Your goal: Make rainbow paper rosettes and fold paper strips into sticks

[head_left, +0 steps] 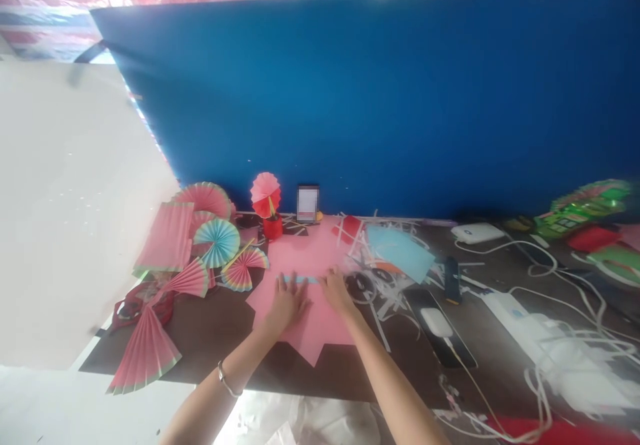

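Observation:
A narrow light blue paper strip (309, 279) lies across pink paper sheets (307, 251) on the dark table. My left hand (287, 303) rests flat near the strip's left end, its fingers stretched out and slightly apart. At the right end, my right hand (338, 291) has its thumb and bent fingers closed on the strip; the exact contact is too blurred to make out. Pink sheets with pointed corners spread beneath both hands. Just beyond them stands a pleated red and pink paper rosette (265, 195) in a small red pot (273, 227).
Pleated paper fans (150, 351) crowd the left side. Paper scraps (387, 298), blue sheets (403, 251) and a phone (440, 328) lie to the right. Further right are tangled white cables and a power strip (520, 325). A blue panel (350, 98) rises behind.

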`<state>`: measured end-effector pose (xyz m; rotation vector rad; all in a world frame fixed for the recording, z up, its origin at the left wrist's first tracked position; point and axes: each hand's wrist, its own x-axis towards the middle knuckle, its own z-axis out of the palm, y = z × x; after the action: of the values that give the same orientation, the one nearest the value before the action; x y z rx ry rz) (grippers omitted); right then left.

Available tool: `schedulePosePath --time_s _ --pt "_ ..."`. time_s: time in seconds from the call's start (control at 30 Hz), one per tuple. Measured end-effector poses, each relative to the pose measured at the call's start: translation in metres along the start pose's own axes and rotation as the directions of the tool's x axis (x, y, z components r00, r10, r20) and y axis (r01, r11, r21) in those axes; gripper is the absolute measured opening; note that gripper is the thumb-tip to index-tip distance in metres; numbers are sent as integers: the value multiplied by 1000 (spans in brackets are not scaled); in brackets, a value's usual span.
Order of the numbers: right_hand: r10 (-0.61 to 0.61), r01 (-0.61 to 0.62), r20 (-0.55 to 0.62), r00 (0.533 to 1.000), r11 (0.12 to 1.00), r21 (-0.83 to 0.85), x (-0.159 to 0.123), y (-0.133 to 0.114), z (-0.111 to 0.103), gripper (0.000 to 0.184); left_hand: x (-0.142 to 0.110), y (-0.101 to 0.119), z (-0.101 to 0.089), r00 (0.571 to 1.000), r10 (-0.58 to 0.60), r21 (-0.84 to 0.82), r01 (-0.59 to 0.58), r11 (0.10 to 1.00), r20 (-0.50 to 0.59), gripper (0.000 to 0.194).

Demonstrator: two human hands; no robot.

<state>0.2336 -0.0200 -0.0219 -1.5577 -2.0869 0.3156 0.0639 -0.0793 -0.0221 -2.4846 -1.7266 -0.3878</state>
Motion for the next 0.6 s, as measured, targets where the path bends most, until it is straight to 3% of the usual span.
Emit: schedulePosePath --time_s 0.33,0.6 --pt "-71 72 -26 997 997 34 -1 6 -3 9 2 4 -5 1000 -4 63 3 998 12 50" --pt "-138 138 -28 990 990 4 -5 4 -7 18 1 3 -2 1000 -6 50 7 999 -10 49"
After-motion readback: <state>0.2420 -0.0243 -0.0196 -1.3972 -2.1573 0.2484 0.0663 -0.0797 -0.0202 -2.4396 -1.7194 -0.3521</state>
